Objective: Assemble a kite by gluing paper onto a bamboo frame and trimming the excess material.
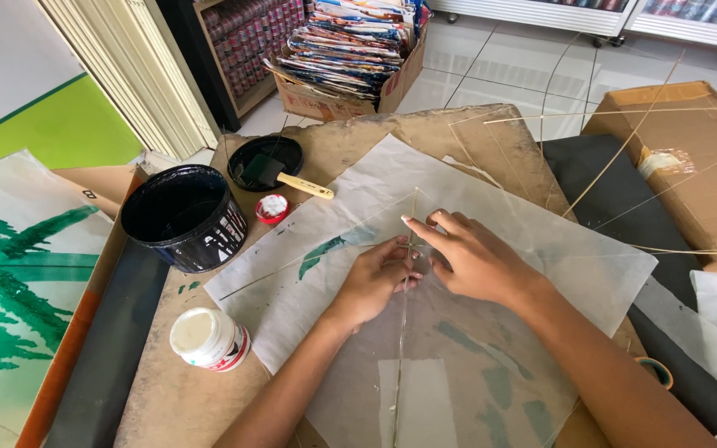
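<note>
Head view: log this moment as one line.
left hand: pressing thin stick | right hand: on translucent paper at stick crossing | nearby: black bucket, white jar

A brown cardboard box (680,158), sealed with tape, was seen at the right edge of the frame. Another open cardboard box (350,91), filled with colourful printed sheets, was placed at the top centre on the floor. A white and green sign (22,91) with a red mark was set at the upper left.
</note>
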